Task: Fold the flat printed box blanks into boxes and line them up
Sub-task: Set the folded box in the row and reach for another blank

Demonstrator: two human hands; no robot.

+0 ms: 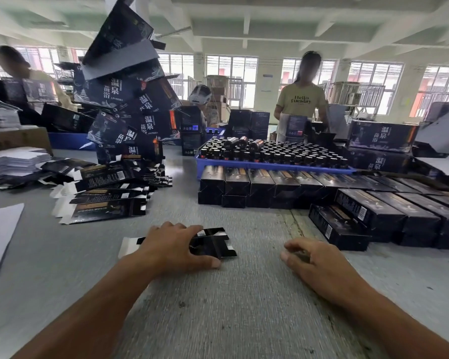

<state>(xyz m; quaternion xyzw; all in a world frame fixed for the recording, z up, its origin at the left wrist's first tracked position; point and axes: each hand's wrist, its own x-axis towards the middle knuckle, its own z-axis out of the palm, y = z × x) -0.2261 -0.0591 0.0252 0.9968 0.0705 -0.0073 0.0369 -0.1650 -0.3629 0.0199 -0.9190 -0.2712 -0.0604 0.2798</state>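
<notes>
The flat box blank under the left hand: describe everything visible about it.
The flat box blank is thin printed card, glossy black on its outer face, with a white unprinted flap sticking out at its left end and small tabs at its right end. A white label patch, seemingly a barcode, shows near its top edge. It lies unfolded on the grey table, in front of the person and apart from the other blanks. The left hand rests on its middle with fingers spread; the right hand does not touch it.

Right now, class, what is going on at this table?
A person is folding box blanks. The left hand rests on one flat box blank lying on the grey table; the right hand hovers beside it, holding nothing. A pile of blanks waits left, and folded boxes stand lined up ahead.
</notes>
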